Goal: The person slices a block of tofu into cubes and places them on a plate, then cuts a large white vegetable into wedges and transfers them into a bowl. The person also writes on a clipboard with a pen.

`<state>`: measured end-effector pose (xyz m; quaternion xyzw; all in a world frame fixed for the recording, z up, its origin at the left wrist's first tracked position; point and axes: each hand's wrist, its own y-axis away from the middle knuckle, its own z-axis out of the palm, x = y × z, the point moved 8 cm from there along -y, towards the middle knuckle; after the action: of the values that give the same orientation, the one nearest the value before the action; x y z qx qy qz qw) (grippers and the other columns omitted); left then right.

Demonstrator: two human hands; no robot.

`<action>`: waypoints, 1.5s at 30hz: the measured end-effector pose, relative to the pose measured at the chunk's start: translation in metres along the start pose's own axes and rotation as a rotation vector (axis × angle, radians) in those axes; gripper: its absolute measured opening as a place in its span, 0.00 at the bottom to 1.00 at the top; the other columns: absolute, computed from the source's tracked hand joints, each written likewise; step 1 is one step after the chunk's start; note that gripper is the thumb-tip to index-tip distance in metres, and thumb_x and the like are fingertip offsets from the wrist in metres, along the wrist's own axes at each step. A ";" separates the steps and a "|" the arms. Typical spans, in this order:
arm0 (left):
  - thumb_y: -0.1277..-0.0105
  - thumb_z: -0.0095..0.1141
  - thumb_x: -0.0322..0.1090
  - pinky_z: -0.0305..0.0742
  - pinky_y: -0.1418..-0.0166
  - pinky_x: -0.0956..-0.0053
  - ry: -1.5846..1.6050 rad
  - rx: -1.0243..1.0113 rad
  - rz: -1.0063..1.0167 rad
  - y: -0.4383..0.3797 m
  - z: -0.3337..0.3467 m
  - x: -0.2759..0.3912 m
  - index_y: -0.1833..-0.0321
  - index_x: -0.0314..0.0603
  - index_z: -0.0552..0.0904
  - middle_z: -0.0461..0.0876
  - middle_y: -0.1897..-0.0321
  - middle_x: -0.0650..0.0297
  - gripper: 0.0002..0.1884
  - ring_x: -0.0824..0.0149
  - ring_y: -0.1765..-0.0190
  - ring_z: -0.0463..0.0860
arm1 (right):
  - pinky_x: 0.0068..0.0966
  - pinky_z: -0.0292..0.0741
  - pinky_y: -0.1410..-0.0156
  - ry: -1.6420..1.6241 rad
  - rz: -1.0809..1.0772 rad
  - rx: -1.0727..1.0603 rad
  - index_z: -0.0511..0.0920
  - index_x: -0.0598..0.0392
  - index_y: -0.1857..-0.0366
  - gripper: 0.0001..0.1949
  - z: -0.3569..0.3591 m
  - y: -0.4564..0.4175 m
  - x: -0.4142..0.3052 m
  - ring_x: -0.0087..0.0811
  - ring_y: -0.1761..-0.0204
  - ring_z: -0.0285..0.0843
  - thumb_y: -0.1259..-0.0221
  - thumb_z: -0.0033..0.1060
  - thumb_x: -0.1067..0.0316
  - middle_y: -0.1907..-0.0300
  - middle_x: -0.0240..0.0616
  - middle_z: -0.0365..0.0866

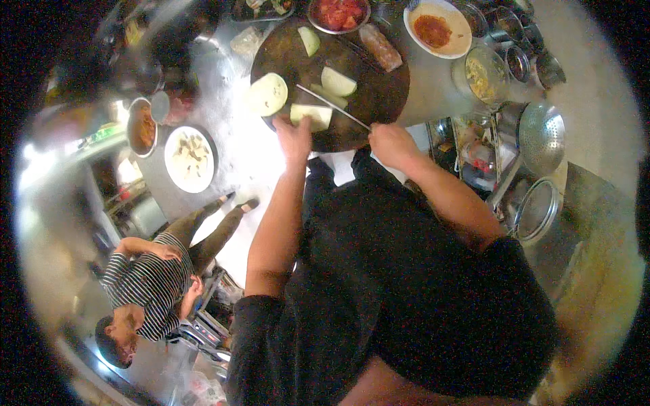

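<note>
My right hand [396, 147] is closed round the handle of a kitchen knife [332, 105], whose blade lies edge-on over a round, dark chopping block [376, 96]. With its fingertips, my left hand [294, 139] holds a pale green vegetable piece [317, 116] at the block's near edge. A large cut half of the vegetable [269, 94] with seeds sits at the block's left. Beyond the blade are a thick wedge [338, 82] and a flatter piece partly behind the blade; another wedge [309, 41] lies farther back. A pinkish-brown block of food [381, 48] rests at the back right.
A metal bowl of red chunks [339, 14] touches the block's far edge. Right of it stand a bowl with red sauce [432, 30] and several metal containers. A plate of pale pieces [190, 159] is at the left. A person in a striped shirt [152, 276] stands at the lower left.
</note>
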<state>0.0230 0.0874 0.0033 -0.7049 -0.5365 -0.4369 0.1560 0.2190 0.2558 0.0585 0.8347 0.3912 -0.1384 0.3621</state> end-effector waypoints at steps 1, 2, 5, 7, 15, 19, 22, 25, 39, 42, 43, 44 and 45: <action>0.39 0.65 0.43 0.74 0.40 0.56 -0.033 0.029 -0.058 -0.007 0.001 -0.006 0.42 0.28 0.70 0.80 0.52 0.40 0.30 0.43 0.48 0.81 | 0.54 0.80 0.51 0.036 -0.003 -0.019 0.83 0.61 0.65 0.11 -0.003 0.001 0.001 0.61 0.59 0.85 0.36 0.52 0.65 0.65 0.59 0.86; 0.37 0.65 0.45 0.74 0.39 0.55 0.056 -0.032 -0.200 -0.014 0.007 -0.031 0.41 0.29 0.72 0.81 0.48 0.39 0.30 0.42 0.45 0.82 | 0.55 0.79 0.51 0.072 -0.006 -0.038 0.81 0.61 0.63 0.11 -0.006 0.001 0.004 0.61 0.59 0.84 0.33 0.51 0.64 0.65 0.58 0.85; 0.35 0.65 0.48 0.74 0.38 0.55 -0.052 -0.039 0.000 -0.025 0.003 -0.024 0.40 0.31 0.73 0.83 0.46 0.40 0.30 0.42 0.43 0.82 | 0.55 0.79 0.52 0.101 -0.011 -0.013 0.80 0.61 0.63 0.11 -0.022 0.010 -0.002 0.61 0.59 0.84 0.32 0.50 0.64 0.66 0.59 0.85; 0.34 0.65 0.48 0.75 0.38 0.52 -0.185 -0.014 0.021 -0.013 -0.008 0.028 0.40 0.32 0.74 0.82 0.46 0.41 0.29 0.39 0.43 0.81 | 0.56 0.81 0.54 0.079 0.003 0.047 0.83 0.59 0.67 0.10 -0.031 0.015 0.003 0.61 0.61 0.86 0.39 0.51 0.68 0.67 0.59 0.86; 0.41 0.64 0.34 0.74 0.38 0.51 -0.392 -0.057 0.755 0.009 -0.017 0.087 0.40 0.35 0.74 0.75 0.42 0.46 0.26 0.41 0.41 0.75 | 0.54 0.81 0.51 0.037 0.006 -0.062 0.84 0.62 0.65 0.11 -0.029 0.031 -0.012 0.61 0.58 0.86 0.41 0.54 0.68 0.64 0.62 0.85; 0.45 0.64 0.31 0.70 0.32 0.51 -0.565 -0.265 0.818 -0.002 -0.001 0.085 0.39 0.37 0.74 0.75 0.42 0.48 0.28 0.42 0.38 0.73 | 0.53 0.81 0.48 -0.011 0.011 -0.073 0.86 0.63 0.66 0.11 0.020 0.000 0.006 0.61 0.56 0.86 0.43 0.55 0.68 0.62 0.63 0.85; 0.46 0.67 0.33 0.70 0.33 0.50 -0.608 -0.385 0.700 -0.007 0.004 0.072 0.37 0.39 0.73 0.75 0.42 0.48 0.31 0.43 0.38 0.73 | 0.53 0.81 0.49 -0.045 0.044 -0.094 0.85 0.64 0.66 0.12 0.014 0.003 0.001 0.61 0.56 0.86 0.42 0.53 0.69 0.63 0.64 0.85; 0.46 0.71 0.40 0.73 0.40 0.51 -0.615 -0.291 0.708 0.011 -0.004 0.065 0.41 0.39 0.74 0.76 0.50 0.49 0.30 0.43 0.45 0.75 | 0.53 0.81 0.50 0.006 0.009 -0.036 0.84 0.64 0.67 0.11 -0.010 0.022 -0.013 0.60 0.57 0.86 0.42 0.53 0.70 0.64 0.62 0.86; 0.44 0.67 0.31 0.73 0.43 0.50 -0.385 -0.167 0.479 0.048 -0.012 0.029 0.46 0.36 0.74 0.75 0.52 0.44 0.23 0.40 0.48 0.75 | 0.53 0.81 0.51 0.115 -0.043 -0.077 0.83 0.64 0.67 0.11 -0.003 0.028 -0.016 0.61 0.61 0.86 0.41 0.52 0.68 0.67 0.62 0.85; 0.44 0.68 0.32 0.74 0.44 0.52 -0.339 -0.124 0.466 0.056 -0.009 0.031 0.48 0.34 0.75 0.75 0.54 0.44 0.22 0.40 0.49 0.75 | 0.54 0.81 0.51 0.064 -0.078 -0.054 0.83 0.64 0.66 0.11 -0.016 0.035 -0.029 0.61 0.61 0.86 0.41 0.53 0.67 0.67 0.62 0.85; 0.44 0.67 0.31 0.74 0.44 0.52 -0.328 -0.097 0.465 0.057 -0.009 0.032 0.48 0.34 0.75 0.75 0.55 0.44 0.22 0.40 0.49 0.75 | 0.54 0.81 0.51 0.075 -0.088 -0.076 0.83 0.64 0.66 0.11 -0.013 0.033 -0.029 0.61 0.61 0.86 0.41 0.53 0.67 0.67 0.62 0.85; 0.43 0.68 0.32 0.74 0.45 0.53 -0.324 -0.067 0.489 0.057 -0.007 0.030 0.49 0.34 0.75 0.75 0.56 0.45 0.21 0.41 0.50 0.76 | 0.54 0.81 0.51 0.085 -0.083 -0.096 0.83 0.64 0.66 0.11 -0.001 0.024 -0.023 0.61 0.61 0.86 0.40 0.53 0.66 0.66 0.63 0.85; 0.43 0.68 0.32 0.74 0.46 0.52 -0.320 -0.068 0.474 0.058 -0.004 0.030 0.49 0.34 0.75 0.75 0.56 0.45 0.21 0.41 0.51 0.76 | 0.54 0.81 0.50 0.093 -0.073 -0.112 0.83 0.63 0.66 0.12 0.017 0.012 -0.013 0.61 0.60 0.86 0.39 0.54 0.66 0.66 0.63 0.85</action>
<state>0.0737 0.0814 0.0435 -0.8755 -0.3596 -0.2894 0.1432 0.2202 0.2313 0.0589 0.8037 0.4451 -0.0903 0.3844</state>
